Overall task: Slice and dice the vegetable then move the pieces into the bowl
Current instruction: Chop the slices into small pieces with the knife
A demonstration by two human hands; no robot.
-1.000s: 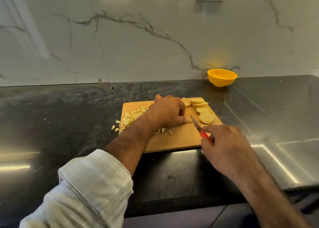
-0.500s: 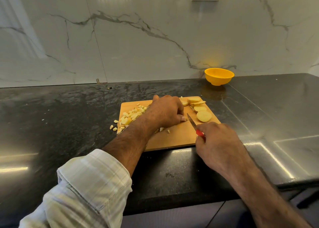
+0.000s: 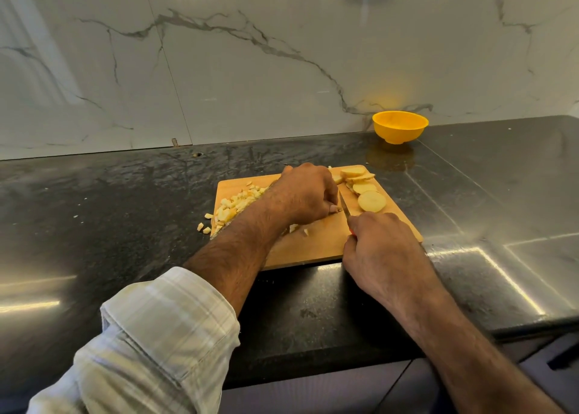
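While left hand point(image 3: 305, 194) curls on board point(image 3: 316, 244) | right hand point(image 3: 380, 251) grip clenches knife point(image 3: 344, 208)

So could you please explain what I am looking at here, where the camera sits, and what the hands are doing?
There is no machine here: a person works with two bare hands. The single picture comes from a wide-angle camera worn on the head, looking forward and down, which is why both forearms reach in from the bottom edge.

On the dark counter lies a wooden cutting board. At its left end is a heap of diced pieces, with a few strays on the counter beside it. At its right end lie round slices, not yet diced. A yellow bowl stands further back by the marble wall, with nothing visible inside.

The right hand has a grip on a knife with a red handle, blade pointing away. The left hand is curled over the food being cut, which it mostly hides.
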